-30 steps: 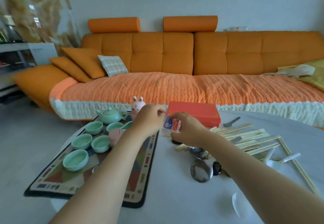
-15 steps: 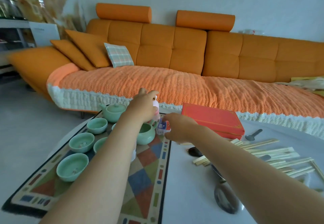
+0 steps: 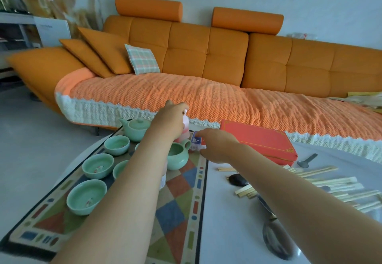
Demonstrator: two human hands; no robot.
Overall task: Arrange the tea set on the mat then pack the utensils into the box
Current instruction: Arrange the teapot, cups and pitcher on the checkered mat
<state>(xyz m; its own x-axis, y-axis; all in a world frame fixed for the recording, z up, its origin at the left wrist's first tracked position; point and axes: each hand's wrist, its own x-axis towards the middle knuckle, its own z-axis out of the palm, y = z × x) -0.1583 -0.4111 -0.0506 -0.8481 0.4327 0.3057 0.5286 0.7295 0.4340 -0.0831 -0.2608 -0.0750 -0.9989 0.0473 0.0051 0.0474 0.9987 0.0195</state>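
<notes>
We reached both arms toward the far edge of the patterned mat (image 3: pixel 179 208), which lay on the white counter (image 3: pixel 227 232). Our left hand (image 3: pixel 170 120) closed over the top of a pink rabbit figure (image 3: pixel 185 126) at about twelve o'clock on the mat, fingers wrapped around its head. Our right hand (image 3: pixel 217 146) pinched a small blue-and-white packet (image 3: pixel 197 141) at the mat's one o'clock corner, just beside the figure. The green teapot (image 3: pixel 136 128) stood at eleven o'clock from the left hand, and the green pitcher (image 3: pixel 177 156) sat just below that hand, at six o'clock. Three green cups (image 3: pixel 116 144) (image 3: pixel 97 165) (image 3: pixel 86 196) lined the mat's left side, running down toward seven o'clock, with another cup (image 3: pixel 121 169) partly hidden behind our left forearm. The red box (image 3: pixel 258 141) lay closed at three o'clock from the right hand. Wooden chopsticks (image 3: pixel 334 189) were scattered across the counter at four o'clock, with a metal spoon (image 3: pixel 306 161) near the box and a larger ladle (image 3: pixel 277 241) closest to us.
</notes>
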